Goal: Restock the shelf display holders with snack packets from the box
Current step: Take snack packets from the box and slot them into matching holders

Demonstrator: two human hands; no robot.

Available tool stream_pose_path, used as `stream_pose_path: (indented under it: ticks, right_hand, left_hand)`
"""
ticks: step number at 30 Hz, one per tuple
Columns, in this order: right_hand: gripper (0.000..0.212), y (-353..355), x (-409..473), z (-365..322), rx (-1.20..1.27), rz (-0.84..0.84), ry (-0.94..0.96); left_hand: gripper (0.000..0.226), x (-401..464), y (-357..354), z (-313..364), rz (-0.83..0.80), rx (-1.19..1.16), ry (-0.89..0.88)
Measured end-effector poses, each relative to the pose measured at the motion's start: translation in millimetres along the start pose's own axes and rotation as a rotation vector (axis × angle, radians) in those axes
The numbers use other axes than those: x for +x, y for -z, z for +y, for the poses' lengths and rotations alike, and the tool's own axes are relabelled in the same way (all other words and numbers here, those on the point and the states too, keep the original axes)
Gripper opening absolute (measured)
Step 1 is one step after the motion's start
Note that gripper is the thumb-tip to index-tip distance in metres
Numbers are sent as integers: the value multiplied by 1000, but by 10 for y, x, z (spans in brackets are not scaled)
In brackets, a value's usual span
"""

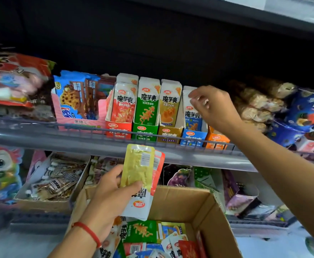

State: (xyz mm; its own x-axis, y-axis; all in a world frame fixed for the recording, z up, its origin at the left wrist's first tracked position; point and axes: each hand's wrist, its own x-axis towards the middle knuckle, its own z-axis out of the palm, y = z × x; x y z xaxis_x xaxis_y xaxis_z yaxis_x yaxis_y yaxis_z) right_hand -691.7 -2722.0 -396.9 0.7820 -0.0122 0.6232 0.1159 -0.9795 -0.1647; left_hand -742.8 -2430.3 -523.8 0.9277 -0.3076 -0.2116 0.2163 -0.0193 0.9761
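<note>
Right hand (214, 108) at top of blue-fronted packets (191, 110) in blue cardboard holder (193, 137) on grey shelf (41, 138), fingers loosely curled; grip unclear. Left hand (109, 198) grips yellow and red snack packets (141, 175) above brown cardboard box (208, 218) of mixed packets.

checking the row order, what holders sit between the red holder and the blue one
In the head view, the green holder and the brown holder stand between the red holder and the blue holder.

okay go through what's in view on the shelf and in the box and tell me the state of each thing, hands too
Left hand: grips yellow-backed packets, upright, above the box.
Right hand: fingers at the blue holder's packet top.
Red, green, brown holders: stocked, packets upright.
Orange holder: contents hidden by the arm.
Cardboard box: open, loose packets inside.
</note>
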Motion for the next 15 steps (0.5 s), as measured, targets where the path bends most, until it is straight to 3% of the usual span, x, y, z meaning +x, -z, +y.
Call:
stream_pose_path:
  ticks: [4,8,11,15]
  right_hand:
    - [27,-3,-613,-508,209,-296,-25]
    - [37,-181,-1056,-753,567,-484,-266]
    - [27,-232,-1145,-841,778,-491,-424]
    - [19,-190,-1134,-890,804,-428,-490]
  left_hand:
    - [32,-47,-12,15,-7,-97,-27]
    - [31,-89,-27,31,-19,-122,-47]
    - [29,-94,-30,21,1,-96,-69]
    - [29,-79,29,30,61,-67,-84]
